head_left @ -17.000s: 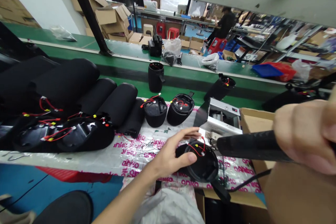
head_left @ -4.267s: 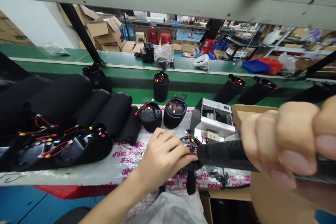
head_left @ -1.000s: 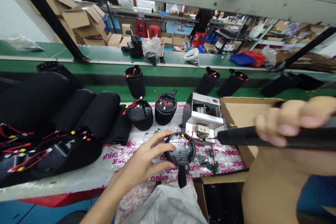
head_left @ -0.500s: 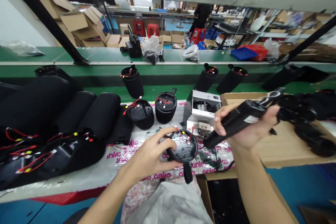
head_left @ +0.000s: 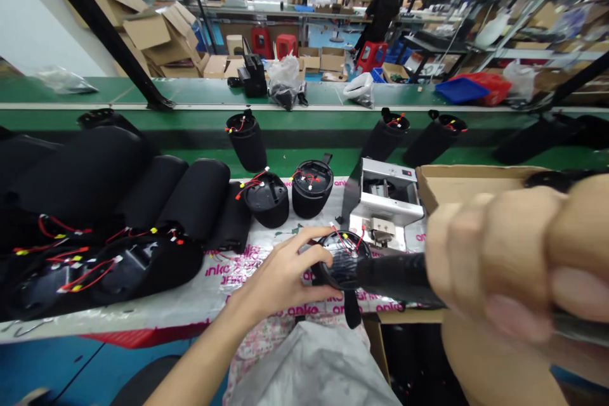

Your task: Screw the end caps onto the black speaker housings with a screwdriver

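right now my left hand [head_left: 285, 276] is cupped around the side of the black round unit [head_left: 340, 263] at the lower middle of the frame, its open end up, with red wires and small yellow and white connectors sticking out of the top; the grip there is a loose wrap, fingers on the rim, steadying it on the printed plastic sheet [head_left: 223, 279] that covers the counter [head_left: 118, 323]. my right hand [head_left: 514, 254], large and blurred at the right of the frame, is closed tight around the black handle of a powered tool [head_left: 394, 276] whose front end lies right over the unit's open top; i cannot tell whether the tip is touching anything inside. as i judge it, the work on this one unit is in the middle, not finished: the wires are loose and nothing closes the top. two more open units [head_left: 311, 187] stand just above it in the frame with the same loose wires, and a heap of black units lying on their sides [head_left: 118, 203] fills the left of the frame, so plenty seems left. several upright ones [head_left: 246, 139] stand on the green conveyor belt [head_left: 309, 158] across the middle. a small silver machine [head_left: 385, 203] sits just beside my unit, and an open cardboard box [head_left: 471, 187] to its right.
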`<state>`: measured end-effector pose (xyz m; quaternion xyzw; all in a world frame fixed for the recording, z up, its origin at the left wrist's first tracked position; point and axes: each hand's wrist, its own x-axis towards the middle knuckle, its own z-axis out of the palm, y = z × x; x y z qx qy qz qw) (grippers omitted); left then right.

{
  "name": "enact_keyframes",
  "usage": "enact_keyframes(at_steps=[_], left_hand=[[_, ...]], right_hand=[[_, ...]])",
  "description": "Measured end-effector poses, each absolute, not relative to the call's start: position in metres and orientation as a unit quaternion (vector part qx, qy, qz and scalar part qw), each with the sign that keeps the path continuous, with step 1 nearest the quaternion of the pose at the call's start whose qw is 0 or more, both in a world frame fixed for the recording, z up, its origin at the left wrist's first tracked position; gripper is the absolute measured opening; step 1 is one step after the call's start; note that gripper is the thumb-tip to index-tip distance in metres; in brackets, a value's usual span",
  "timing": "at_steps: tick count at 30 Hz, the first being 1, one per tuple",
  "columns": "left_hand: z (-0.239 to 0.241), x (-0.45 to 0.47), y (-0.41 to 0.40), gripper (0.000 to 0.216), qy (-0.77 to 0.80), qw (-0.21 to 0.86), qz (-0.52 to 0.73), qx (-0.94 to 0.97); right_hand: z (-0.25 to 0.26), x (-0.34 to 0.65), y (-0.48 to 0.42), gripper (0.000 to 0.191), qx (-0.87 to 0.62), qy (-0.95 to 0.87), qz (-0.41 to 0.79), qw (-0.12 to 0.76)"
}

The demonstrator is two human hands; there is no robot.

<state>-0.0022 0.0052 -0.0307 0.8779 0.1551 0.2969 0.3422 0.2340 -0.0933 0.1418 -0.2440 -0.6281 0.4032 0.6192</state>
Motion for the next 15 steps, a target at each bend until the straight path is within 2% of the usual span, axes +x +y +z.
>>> enact_keyframes(at_steps=[3,6,11,15], left_hand=[[-0.029,-0.002,0.006,0.036,0.150,0.343,0.297,0.878],[-0.029,-0.002,0.006,0.037,0.145,0.342,0.299,0.879],[-0.030,-0.003,0.007,0.039,0.144,0.339,0.304,0.879],[-0.031,-0.003,0.007,0.039,0.145,0.334,0.303,0.881]], right_hand=[[0.133,0.226,-0.080,0.061,-0.222,-0.660,0.432,0.572],[0.124,0.231,-0.076,0.070,-0.227,-0.644,0.461,0.566],[0.122,0.234,-0.078,0.078,-0.215,-0.637,0.479,0.565],[0.121,0.233,-0.073,0.076,-0.205,-0.636,0.488,0.561]])
